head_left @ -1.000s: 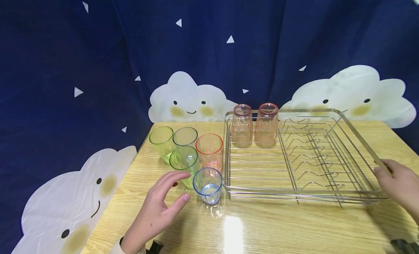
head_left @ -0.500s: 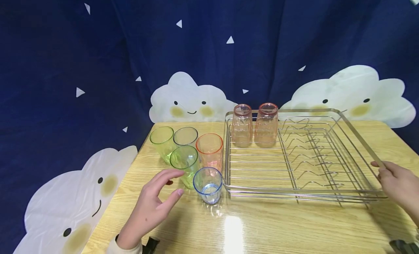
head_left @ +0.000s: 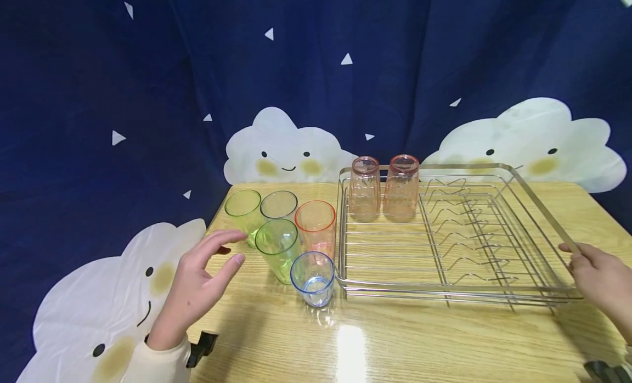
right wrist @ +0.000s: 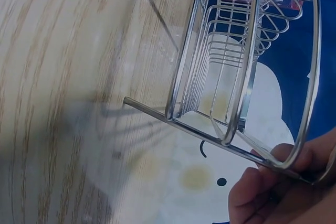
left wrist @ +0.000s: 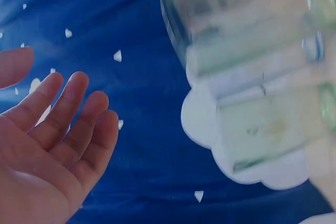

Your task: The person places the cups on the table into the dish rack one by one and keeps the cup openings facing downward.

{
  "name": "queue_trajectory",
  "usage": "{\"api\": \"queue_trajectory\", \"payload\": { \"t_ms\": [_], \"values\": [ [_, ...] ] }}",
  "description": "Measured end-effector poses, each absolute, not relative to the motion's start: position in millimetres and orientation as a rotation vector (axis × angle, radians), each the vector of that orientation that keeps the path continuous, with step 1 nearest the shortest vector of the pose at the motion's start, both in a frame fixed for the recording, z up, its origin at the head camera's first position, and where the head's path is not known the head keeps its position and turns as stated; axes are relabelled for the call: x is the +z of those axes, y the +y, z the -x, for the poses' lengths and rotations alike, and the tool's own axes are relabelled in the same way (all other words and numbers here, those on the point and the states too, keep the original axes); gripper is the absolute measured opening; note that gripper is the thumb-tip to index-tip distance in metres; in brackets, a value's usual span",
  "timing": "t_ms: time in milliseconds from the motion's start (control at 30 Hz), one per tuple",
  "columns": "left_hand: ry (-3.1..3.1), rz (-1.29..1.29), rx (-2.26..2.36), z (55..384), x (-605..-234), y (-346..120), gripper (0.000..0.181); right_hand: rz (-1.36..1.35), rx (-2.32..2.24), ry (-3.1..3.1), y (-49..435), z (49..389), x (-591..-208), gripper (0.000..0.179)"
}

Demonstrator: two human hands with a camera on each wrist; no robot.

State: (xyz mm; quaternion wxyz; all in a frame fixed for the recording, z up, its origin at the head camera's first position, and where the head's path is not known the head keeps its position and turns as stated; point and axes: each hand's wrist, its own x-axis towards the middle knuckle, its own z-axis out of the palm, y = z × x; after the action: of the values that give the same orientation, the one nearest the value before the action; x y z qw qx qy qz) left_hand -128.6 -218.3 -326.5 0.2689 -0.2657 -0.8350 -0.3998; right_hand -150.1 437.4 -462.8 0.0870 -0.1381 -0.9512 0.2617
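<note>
My left hand (head_left: pixel 195 287) is in the air left of a group of upright tumblers, its thumb and fingers apart and holding nothing. Closest to its fingertips are a yellow-green tumbler (head_left: pixel 242 210) and a green tumbler (head_left: pixel 278 251). Beside them stand a grey-blue tumbler (head_left: pixel 279 206), partly hidden, an orange-rimmed tumbler (head_left: pixel 316 226) and a shorter blue-rimmed glass (head_left: pixel 314 284). At the right, my right hand (head_left: pixel 602 279) grips the side rim of a wire dish rack (head_left: pixel 444 288). Two pink tumblers (head_left: pixel 366 191) stand upside down in its back left corner.
The wooden table (head_left: pixel 286 344) bears the rack and the glasses. Behind it hangs a dark blue curtain (head_left: pixel 306 70) printed with white clouds. Bent wire dividers (head_left: pixel 459 240) run along the right part of the rack.
My left hand has drawn back to the left and slightly up, away from the green tumbler and the blue-rimmed glass. My right hand has shifted slightly on the rim; the glasses stay in place.
</note>
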Motion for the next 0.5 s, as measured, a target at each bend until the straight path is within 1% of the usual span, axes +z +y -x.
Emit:
{"api": "queue_trajectory", "payload": {
  "t_ms": [133,267,400,500],
  "values": [
    [-2.242,0.658,-1.077,140,-315,-232,0.035,0.414,0.788,-2.834,417,141,-440,0.067],
    [-2.262,0.576,-1.098,148,-310,-242,0.032,0.451,0.791,-2.856,399,134,-418,0.059],
    [-2.303,0.524,-1.095,152,-311,-245,0.03,0.46,0.78,-2.867,388,129,-406,0.056],
    [-2.352,0.485,-1.087,157,-316,-247,0.029,0.463,0.779,-2.866,386,128,-404,0.056]
  ]
}}
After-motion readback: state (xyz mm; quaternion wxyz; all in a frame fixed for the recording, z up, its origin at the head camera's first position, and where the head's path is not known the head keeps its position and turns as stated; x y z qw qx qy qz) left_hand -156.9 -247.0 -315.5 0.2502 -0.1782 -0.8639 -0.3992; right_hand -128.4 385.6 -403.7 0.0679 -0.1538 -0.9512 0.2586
